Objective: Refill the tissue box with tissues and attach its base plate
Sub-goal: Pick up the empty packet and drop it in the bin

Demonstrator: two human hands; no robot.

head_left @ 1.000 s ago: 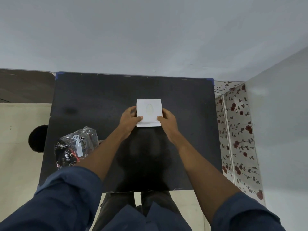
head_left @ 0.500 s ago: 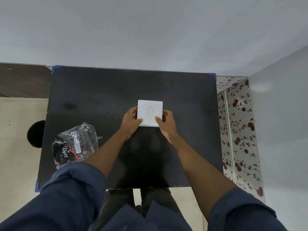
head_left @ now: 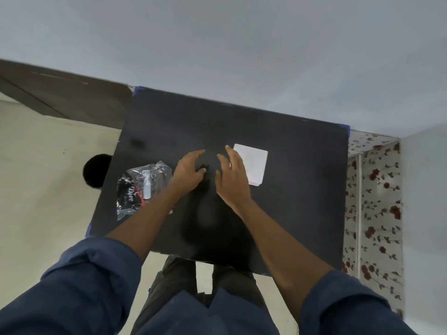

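A square white plastic tissue box (head_left: 252, 165) sits on the black square table (head_left: 290, 189), right of centre. The right hand (head_left: 233, 178) hovers just left of it, fingers spread and empty. The left hand (head_left: 189, 171), fingers loosely open, is near a crinkled clear-and-black tissue packet (head_left: 141, 188) at the left.

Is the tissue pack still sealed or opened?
Cannot tell. The tissue pack lies flat on the black table, its clear wrap crinkled and glare-covered. No tissues show outside it, and neither hand touches it.
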